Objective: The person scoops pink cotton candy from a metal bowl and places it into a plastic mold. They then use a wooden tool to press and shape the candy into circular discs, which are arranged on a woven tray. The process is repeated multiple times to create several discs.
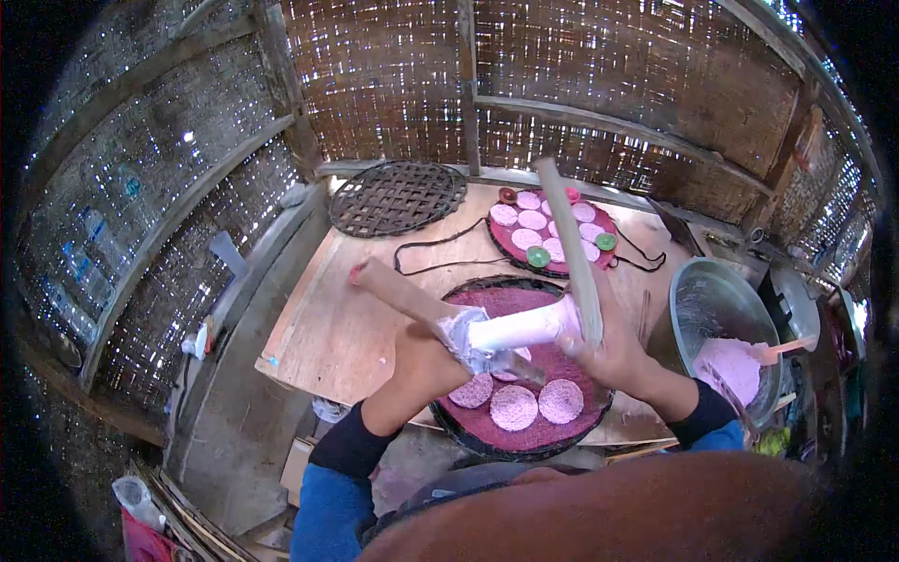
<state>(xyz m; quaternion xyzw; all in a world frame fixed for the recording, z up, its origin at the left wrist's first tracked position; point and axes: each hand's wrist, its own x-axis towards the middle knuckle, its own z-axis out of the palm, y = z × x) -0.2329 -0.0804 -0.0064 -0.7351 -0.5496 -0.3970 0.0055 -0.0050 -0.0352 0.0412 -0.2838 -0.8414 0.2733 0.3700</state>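
My left hand [425, 358] grips the lower part of a wooden hand press, whose thick handle [400, 284] points up and left. Grey-white wrapping or residue [472, 336] surrounds its middle. A smooth pale cylinder [516, 327] runs from there to my right hand [611, 344]. That hand is closed around a long wooden bar [567, 232] at the cylinder's far end. Whether the cylinder is plunger or dough, I cannot tell. Below lies a round tray [583, 365] with a maroon surface and dark rim, bearing several flat pink textured discs [513, 407], some partly hidden.
On the plywood table [316, 323], a second maroon tray [501, 235] holds several pink discs and small green cups [539, 256]. A dark open-weave tray [398, 199] lies at back left. At right, a metal basin [692, 302] contains a pink mass [730, 365] and an orange-handled utensil [786, 346].
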